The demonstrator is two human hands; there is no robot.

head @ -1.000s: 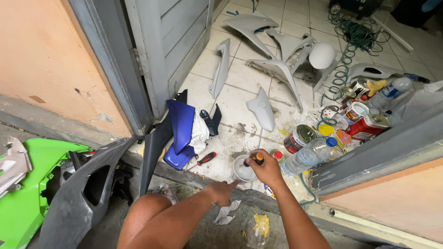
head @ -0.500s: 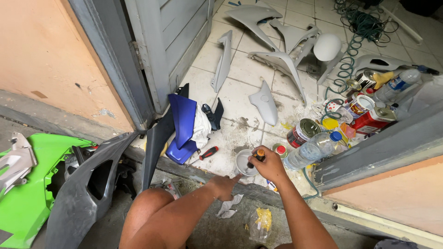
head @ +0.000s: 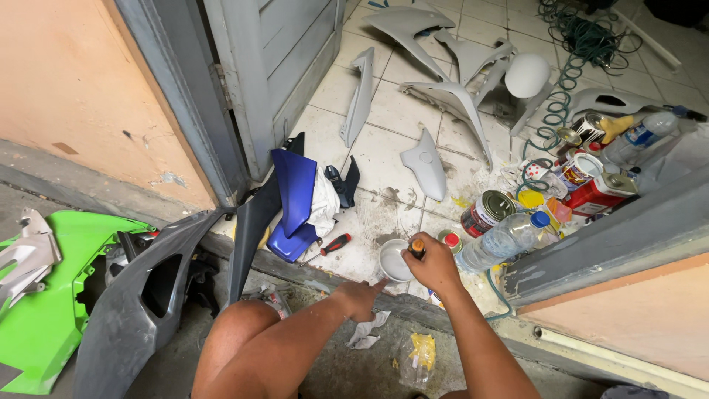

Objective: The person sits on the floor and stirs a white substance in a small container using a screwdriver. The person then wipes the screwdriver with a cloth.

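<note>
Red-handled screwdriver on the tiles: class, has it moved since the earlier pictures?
No. The red-handled screwdriver lies between the blue plastic fairing panel and the small white cup, as before.

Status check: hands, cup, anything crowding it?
Right hand gripping orange-tipped tool in white cup. Left hand touches cup's near rim. Clear bottle and small can crowd its right side.

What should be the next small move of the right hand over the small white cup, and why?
Probably to lower the orange-handled tool into the white cup and stir. The right hand grips the tool upright at the cup's rim, while the left hand touches the cup's near side with a fingertip, seemingly steadying it. What the cup holds cannot be told.
</note>
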